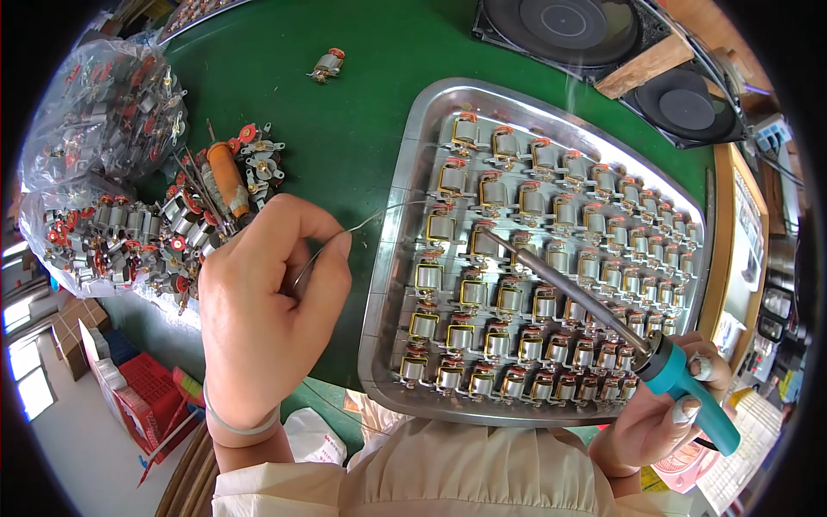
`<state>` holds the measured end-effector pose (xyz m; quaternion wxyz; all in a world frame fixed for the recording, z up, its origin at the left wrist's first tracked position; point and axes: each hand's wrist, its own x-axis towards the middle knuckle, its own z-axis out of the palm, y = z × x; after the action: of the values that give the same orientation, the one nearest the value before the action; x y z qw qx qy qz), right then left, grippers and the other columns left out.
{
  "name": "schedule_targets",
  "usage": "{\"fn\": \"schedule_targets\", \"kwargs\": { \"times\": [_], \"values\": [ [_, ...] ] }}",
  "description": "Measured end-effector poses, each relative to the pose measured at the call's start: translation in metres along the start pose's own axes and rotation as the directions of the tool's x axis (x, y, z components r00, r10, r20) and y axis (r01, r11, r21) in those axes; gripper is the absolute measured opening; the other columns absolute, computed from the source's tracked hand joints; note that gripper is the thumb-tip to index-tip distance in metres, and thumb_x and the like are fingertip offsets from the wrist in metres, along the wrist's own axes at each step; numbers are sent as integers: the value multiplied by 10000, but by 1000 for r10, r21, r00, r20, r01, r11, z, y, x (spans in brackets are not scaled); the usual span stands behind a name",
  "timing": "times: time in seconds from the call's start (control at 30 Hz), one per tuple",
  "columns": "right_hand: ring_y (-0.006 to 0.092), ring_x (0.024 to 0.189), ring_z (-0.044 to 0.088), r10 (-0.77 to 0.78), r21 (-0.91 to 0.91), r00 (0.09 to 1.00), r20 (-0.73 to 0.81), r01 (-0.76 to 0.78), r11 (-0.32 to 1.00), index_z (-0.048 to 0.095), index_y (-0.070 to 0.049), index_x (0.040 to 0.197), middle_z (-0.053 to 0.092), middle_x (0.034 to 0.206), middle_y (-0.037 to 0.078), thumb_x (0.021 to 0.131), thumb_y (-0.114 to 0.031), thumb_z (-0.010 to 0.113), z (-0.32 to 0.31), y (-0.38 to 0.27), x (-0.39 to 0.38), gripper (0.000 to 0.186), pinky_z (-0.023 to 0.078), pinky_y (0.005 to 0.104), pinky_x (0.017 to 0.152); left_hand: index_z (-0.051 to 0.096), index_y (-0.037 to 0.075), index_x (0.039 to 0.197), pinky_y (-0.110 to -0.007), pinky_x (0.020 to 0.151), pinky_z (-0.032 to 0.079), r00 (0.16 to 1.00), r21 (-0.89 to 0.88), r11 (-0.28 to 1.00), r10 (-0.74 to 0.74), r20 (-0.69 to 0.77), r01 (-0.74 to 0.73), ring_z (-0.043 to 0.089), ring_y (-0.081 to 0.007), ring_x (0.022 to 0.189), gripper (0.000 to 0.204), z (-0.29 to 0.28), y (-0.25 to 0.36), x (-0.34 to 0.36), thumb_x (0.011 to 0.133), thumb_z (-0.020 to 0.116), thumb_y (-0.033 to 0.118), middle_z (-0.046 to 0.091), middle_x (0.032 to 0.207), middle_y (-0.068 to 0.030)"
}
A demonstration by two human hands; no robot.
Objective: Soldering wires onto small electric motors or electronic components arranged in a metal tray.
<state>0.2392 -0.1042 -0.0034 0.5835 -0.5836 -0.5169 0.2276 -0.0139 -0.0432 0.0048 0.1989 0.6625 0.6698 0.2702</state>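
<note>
My left hand (271, 302) pinches a thin solder wire (379, 215) that curves right toward the metal tray (388, 284). My right hand (663, 414) grips the teal handle of a soldering iron (568, 289); its tip rests near a motor armature in the tray's left columns. The tray holds several rows of small motor armatures (534, 258) with copper windings and orange ends. A wisp of smoke rises above the tray.
A heap of loose armatures (172, 233) and a clear bag of them (103, 112) lie at left on the green table. One stray armature (327, 63) lies at the top. Two black fans (568, 26) stand at the back. Red crates (142, 388) sit on the floor below left.
</note>
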Motion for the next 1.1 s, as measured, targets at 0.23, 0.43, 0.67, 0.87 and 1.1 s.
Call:
{"fn": "schedule_targets", "kwargs": {
  "times": [0.23,0.43,0.67,0.87,1.1],
  "values": [
    [177,640,439,29,-47,999,37,-28,999,419,-74,830,423,689,57,689,-460,595,14,-2,-1,447,362,276,594,496,39,679,-272,365,281,998,53,998,35,49,-37,357,-156,361,69,-1,-6,0,670,563,28,357,444,-41],
    [168,640,429,27,-44,997,67,-24,999,419,-62,847,419,713,59,689,-445,600,16,-2,-2,453,362,276,594,485,48,686,-280,367,305,996,15,998,53,74,-54,411,-169,373,76,2,-9,2,687,561,40,411,466,-56],
    [163,659,420,46,-44,997,56,-43,998,423,-55,845,417,725,56,688,-428,608,20,-2,-1,444,355,286,626,478,53,699,-285,365,322,993,14,998,59,103,-61,438,-180,378,83,1,-11,3,691,560,38,443,493,-60],
    [161,659,415,37,-48,998,58,-35,998,426,-54,846,416,721,56,689,-427,607,19,-1,-1,444,351,285,634,511,22,680,-212,374,216,996,-74,994,86,38,-83,290,-53,381,41,7,-12,2,682,548,5,346,435,5],
    [164,662,425,37,-53,997,73,-33,998,426,-57,843,419,716,56,691,-436,601,21,-2,-1,444,352,283,640,510,23,683,-211,373,214,995,-44,995,87,53,-84,289,-55,382,44,3,-13,2,681,551,7,341,436,4]
  ]
}}
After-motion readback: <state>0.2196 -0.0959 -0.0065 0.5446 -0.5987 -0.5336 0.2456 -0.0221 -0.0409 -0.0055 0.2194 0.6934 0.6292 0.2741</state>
